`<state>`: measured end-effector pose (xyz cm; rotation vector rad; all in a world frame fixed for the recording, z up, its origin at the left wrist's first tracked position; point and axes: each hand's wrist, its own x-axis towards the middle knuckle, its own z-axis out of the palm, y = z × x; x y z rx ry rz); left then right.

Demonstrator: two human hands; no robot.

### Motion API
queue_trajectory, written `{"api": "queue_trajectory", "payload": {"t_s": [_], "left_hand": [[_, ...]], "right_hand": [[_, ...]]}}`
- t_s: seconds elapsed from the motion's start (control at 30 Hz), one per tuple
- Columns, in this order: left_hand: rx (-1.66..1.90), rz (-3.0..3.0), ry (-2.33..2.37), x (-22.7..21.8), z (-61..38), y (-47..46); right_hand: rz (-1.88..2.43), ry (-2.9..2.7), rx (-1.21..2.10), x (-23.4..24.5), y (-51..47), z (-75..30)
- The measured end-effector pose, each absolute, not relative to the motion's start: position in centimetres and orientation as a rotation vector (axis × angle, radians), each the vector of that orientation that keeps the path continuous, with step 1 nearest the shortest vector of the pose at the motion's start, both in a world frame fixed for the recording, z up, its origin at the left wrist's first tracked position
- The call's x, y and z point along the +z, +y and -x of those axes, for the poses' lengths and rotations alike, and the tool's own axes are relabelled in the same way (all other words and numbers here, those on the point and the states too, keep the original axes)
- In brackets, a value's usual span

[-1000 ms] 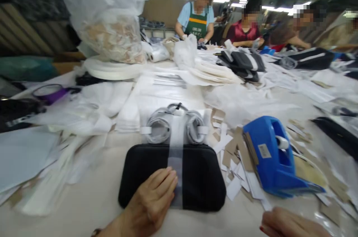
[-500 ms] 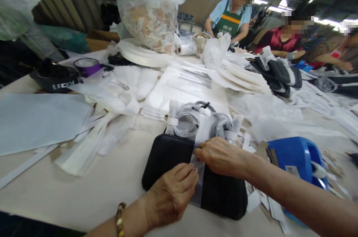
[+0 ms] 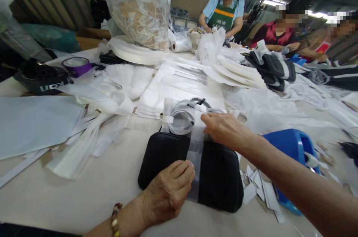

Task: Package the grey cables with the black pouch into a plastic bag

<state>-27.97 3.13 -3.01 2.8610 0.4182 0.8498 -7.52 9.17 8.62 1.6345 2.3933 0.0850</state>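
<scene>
A black zip-style case [image 3: 219, 177] lies flat on the table before me, with a translucent strip [image 3: 196, 142] wrapped across its middle. My left hand [image 3: 169, 186] rests on the case, its bunched fingertips closed on the edge of the strip. Higher up, my right hand [image 3: 223, 127] is closed with its fingertips at the strip's upper part, beside the cable. Grey coiled cable [image 3: 181, 119] sits at the case's far edge in white wrapping; its right coil is mostly hidden behind my right hand.
At right stands a blue holder [image 3: 288, 147] among paper scraps [image 3: 261, 188]. White sheets [image 3: 173, 89] lie beyond the case, and white foam strips [image 3: 84, 143] to the left. A purple tape roll [image 3: 77, 66] is farther back. Several co-workers [image 3: 223, 13] work across the table.
My right hand has moved up along the strip, from the case's middle to its far edge by the cable. My left hand stays at the strip. The view has shifted slightly.
</scene>
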Motion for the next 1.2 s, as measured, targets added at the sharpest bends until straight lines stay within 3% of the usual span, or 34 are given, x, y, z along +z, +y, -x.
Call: {"api": "queue_trajectory", "payload": {"t_s": [0.1, 0.2, 0.43, 0.63, 0.87, 1.2], "left_hand": [[0.847, -2.867, 0.422, -2.8, 27.9, 3.2], [0.881, -2.896, 0.416, -2.7, 28.1, 3.2], [0.970, -2.821, 0.412, -2.8, 28.6, 3.1], [0.797, -2.991, 0.378, -1.6, 28.3, 3.1], [0.814, -2.990, 0.402, -1.4, 28.1, 3.1], [0.816, -2.952, 0.425, -1.3, 28.2, 3.0]], "right_hand": [[-1.722, 2.684, 0.211, 7.0, 5.3, 7.6], [-1.559, 3.034, 0.137, 3.7, 0.7, 8.5], [-1.475, 3.018, 0.287, -0.1, -3.9, 10.2], [-1.633, 3.267, -0.185, 1.1, -4.2, 10.0], [-2.055, 2.845, 0.588, 4.3, 1.5, 6.6], [-1.749, 2.621, 0.377, 6.8, 5.8, 7.3]]}}
